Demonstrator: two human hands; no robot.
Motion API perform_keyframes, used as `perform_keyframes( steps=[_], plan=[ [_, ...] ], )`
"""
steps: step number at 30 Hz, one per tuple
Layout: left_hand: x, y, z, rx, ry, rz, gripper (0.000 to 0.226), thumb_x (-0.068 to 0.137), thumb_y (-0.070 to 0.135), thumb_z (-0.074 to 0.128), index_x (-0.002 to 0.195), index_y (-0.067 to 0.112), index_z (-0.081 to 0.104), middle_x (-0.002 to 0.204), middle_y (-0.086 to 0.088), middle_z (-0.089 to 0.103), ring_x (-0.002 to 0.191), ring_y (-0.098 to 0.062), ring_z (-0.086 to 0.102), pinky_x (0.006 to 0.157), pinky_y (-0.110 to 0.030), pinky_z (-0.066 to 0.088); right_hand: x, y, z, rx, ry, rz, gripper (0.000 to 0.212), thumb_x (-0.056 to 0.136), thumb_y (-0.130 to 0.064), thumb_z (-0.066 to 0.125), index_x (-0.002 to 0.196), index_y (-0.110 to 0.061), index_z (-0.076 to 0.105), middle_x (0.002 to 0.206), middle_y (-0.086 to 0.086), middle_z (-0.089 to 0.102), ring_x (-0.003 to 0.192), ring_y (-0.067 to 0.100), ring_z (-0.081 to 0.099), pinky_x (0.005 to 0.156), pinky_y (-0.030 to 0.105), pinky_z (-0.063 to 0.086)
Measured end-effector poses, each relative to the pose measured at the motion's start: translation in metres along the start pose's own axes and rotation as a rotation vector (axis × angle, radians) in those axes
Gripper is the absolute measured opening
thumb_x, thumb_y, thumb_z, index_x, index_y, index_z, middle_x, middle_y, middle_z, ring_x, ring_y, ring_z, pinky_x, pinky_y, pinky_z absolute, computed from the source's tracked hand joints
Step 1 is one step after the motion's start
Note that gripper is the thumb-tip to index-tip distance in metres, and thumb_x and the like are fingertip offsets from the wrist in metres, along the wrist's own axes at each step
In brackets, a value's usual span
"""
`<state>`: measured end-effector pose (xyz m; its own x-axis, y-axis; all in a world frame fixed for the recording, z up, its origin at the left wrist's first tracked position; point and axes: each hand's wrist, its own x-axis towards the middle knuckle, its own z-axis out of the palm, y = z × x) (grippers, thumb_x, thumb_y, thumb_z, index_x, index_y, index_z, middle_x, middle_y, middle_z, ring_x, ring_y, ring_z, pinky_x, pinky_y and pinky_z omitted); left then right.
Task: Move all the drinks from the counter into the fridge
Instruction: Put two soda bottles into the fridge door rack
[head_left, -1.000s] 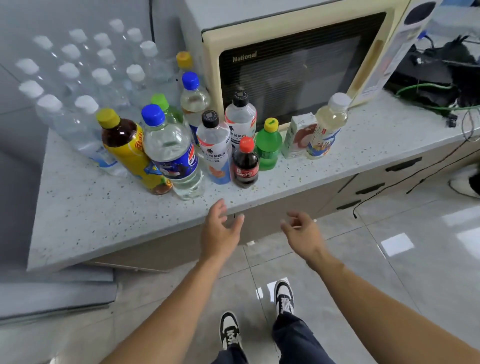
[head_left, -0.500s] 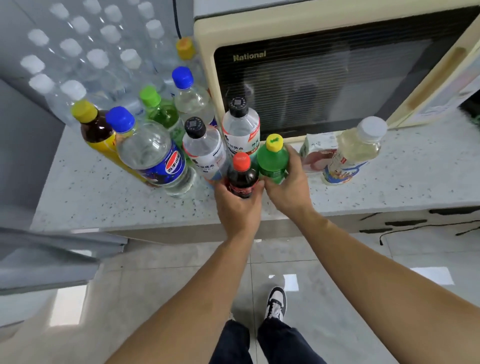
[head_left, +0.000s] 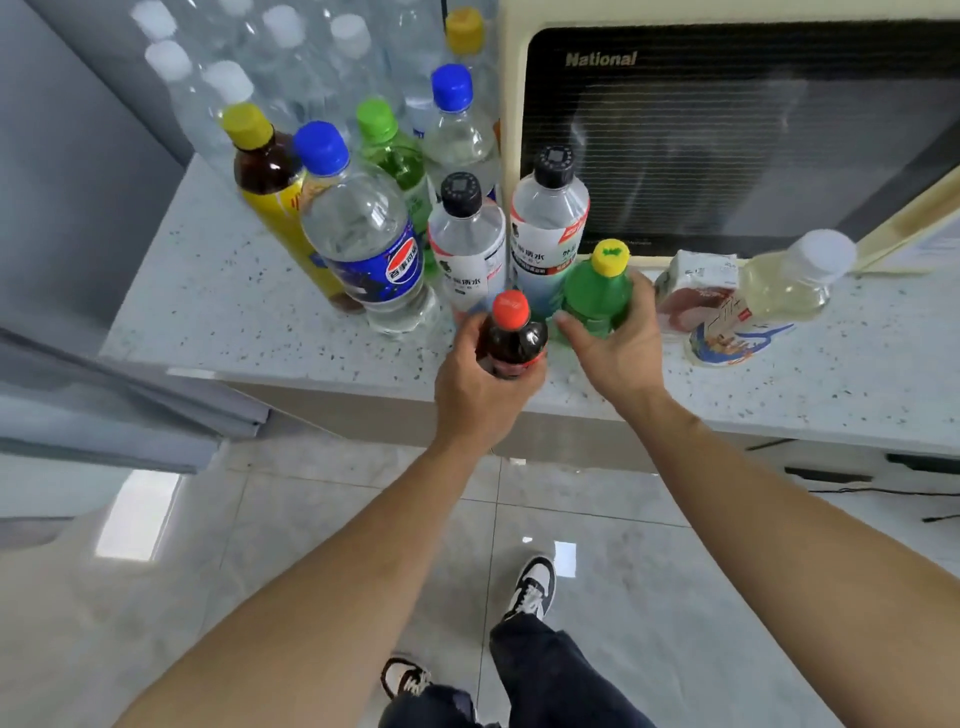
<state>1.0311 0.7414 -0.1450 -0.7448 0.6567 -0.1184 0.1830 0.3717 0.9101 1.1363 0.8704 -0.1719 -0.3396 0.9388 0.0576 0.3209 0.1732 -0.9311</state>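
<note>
My left hand (head_left: 475, 382) grips a small dark cola bottle with a red cap (head_left: 511, 338), at the speckled counter's (head_left: 218, 301) front edge. My right hand (head_left: 615, 343) grips a small green bottle with a yellow cap (head_left: 597, 291) just to its right. Behind them stand two clear bottles with black caps (head_left: 467, 244) (head_left: 548, 228), a Pepsi bottle with a blue cap (head_left: 363, 239), a brown tea bottle with a yellow cap (head_left: 270, 182), a green-capped bottle (head_left: 387, 145) and another blue-capped one (head_left: 457, 130). A small carton (head_left: 691, 291) and a pale drink bottle with a white cap (head_left: 769, 291) stand at the right.
A cream microwave (head_left: 727, 130) stands at the back of the counter. A pack of clear water bottles with white caps (head_left: 249, 67) fills the back left. A grey fridge door edge (head_left: 130, 410) juts in at the left. Tiled floor (head_left: 649, 597) and my shoes lie below.
Both hands rose from below the counter edge to the front bottles and closed on them. The cola bottle has since come toward the counter's edge in my left hand.
</note>
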Motion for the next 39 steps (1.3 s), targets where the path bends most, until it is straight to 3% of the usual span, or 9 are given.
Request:
perform_keyframes(
  steps=[6, 13, 16, 20, 24, 29, 33, 36, 39],
  plan=[
    [-0.040, -0.033, -0.055, -0.132, 0.018, -0.032, 0.054, 0.063, 0.041, 0.087, 0.110, 0.039, 0.059, 0.101, 0.009, 0.074, 0.095, -0.014, 0.072, 0.087, -0.043, 0.059, -0.045, -0.009, 0.001, 0.000, 0.021, 0.022, 0.055, 0.074, -0.026, 0.085, 0.115, -0.028, 0.049, 0.092, -0.024, 0.056, 0.082, -0.017, 0.054, 0.070, 0.000, 0.041],
    [-0.111, -0.095, -0.183, -0.187, 0.151, -0.077, 0.049, 0.062, 0.047, 0.085, 0.103, 0.048, 0.059, 0.095, 0.019, 0.071, 0.088, -0.002, 0.070, 0.076, -0.017, 0.056, -0.166, -0.051, 0.069, 0.063, -0.084, -0.043, 0.050, 0.072, -0.028, 0.085, 0.108, -0.034, 0.050, 0.087, -0.030, 0.061, 0.080, -0.009, 0.059, 0.067, 0.003, 0.043],
    [-0.149, -0.124, -0.243, -0.252, 0.246, -0.099, 0.048, 0.060, 0.039, 0.085, 0.101, 0.042, 0.061, 0.091, 0.018, 0.070, 0.084, -0.002, 0.070, 0.080, -0.026, 0.058, -0.221, -0.078, 0.116, 0.075, -0.178, -0.069, 0.048, 0.067, -0.040, 0.084, 0.102, -0.030, 0.052, 0.087, -0.030, 0.062, 0.078, -0.003, 0.061, 0.069, 0.016, 0.049],
    [-0.204, -0.161, -0.331, -0.244, 0.413, -0.066, 0.053, 0.057, 0.034, 0.085, 0.103, 0.048, 0.061, 0.099, 0.022, 0.071, 0.089, 0.001, 0.070, 0.072, -0.011, 0.052, -0.303, -0.113, 0.190, 0.117, -0.331, -0.122, 0.060, 0.063, -0.046, 0.083, 0.114, -0.032, 0.054, 0.093, -0.019, 0.065, 0.085, 0.006, 0.065, 0.076, 0.029, 0.053],
    [-0.248, -0.186, -0.422, -0.237, 0.576, -0.093, 0.051, 0.056, 0.041, 0.083, 0.102, 0.045, 0.062, 0.097, 0.022, 0.070, 0.088, 0.000, 0.070, 0.076, -0.018, 0.056, -0.377, -0.155, 0.259, 0.165, -0.528, -0.204, 0.057, 0.062, -0.041, 0.083, 0.111, -0.037, 0.054, 0.096, -0.022, 0.064, 0.086, 0.005, 0.064, 0.075, 0.023, 0.053],
    [-0.282, -0.204, -0.517, -0.162, 0.733, -0.105, 0.056, 0.056, 0.046, 0.081, 0.108, 0.040, 0.061, 0.098, 0.032, 0.064, 0.093, 0.011, 0.061, 0.068, -0.003, 0.048, -0.431, -0.208, 0.329, 0.237, -0.665, -0.299, 0.057, 0.066, -0.034, 0.086, 0.114, -0.037, 0.056, 0.100, -0.017, 0.066, 0.091, 0.006, 0.065, 0.078, 0.014, 0.049],
    [-0.284, -0.213, -0.566, -0.165, 0.815, -0.126, 0.058, 0.056, 0.045, 0.082, 0.110, 0.039, 0.060, 0.098, 0.035, 0.063, 0.092, 0.012, 0.060, 0.071, -0.007, 0.049, -0.445, -0.246, 0.375, 0.259, -0.718, -0.358, 0.059, 0.068, -0.034, 0.087, 0.117, -0.038, 0.055, 0.105, -0.019, 0.065, 0.096, 0.008, 0.065, 0.084, 0.024, 0.053],
    [-0.269, -0.219, -0.590, -0.188, 0.818, -0.139, 0.059, 0.057, 0.041, 0.083, 0.112, 0.037, 0.060, 0.099, 0.030, 0.065, 0.091, 0.006, 0.064, 0.080, -0.028, 0.057, -0.444, -0.266, 0.407, 0.284, -0.710, -0.415, 0.061, 0.067, -0.035, 0.087, 0.119, -0.039, 0.055, 0.111, -0.015, 0.063, 0.102, 0.013, 0.064, 0.090, 0.037, 0.054],
    [-0.242, -0.222, -0.609, -0.176, 0.793, -0.120, 0.062, 0.054, 0.046, 0.082, 0.112, 0.041, 0.060, 0.100, 0.029, 0.066, 0.091, 0.006, 0.065, 0.080, -0.034, 0.060, -0.439, -0.282, 0.438, 0.302, -0.646, -0.461, 0.065, 0.066, -0.038, 0.086, 0.121, -0.044, 0.053, 0.120, -0.012, 0.057, 0.115, 0.019, 0.057, 0.098, 0.040, 0.050]
  ],
)
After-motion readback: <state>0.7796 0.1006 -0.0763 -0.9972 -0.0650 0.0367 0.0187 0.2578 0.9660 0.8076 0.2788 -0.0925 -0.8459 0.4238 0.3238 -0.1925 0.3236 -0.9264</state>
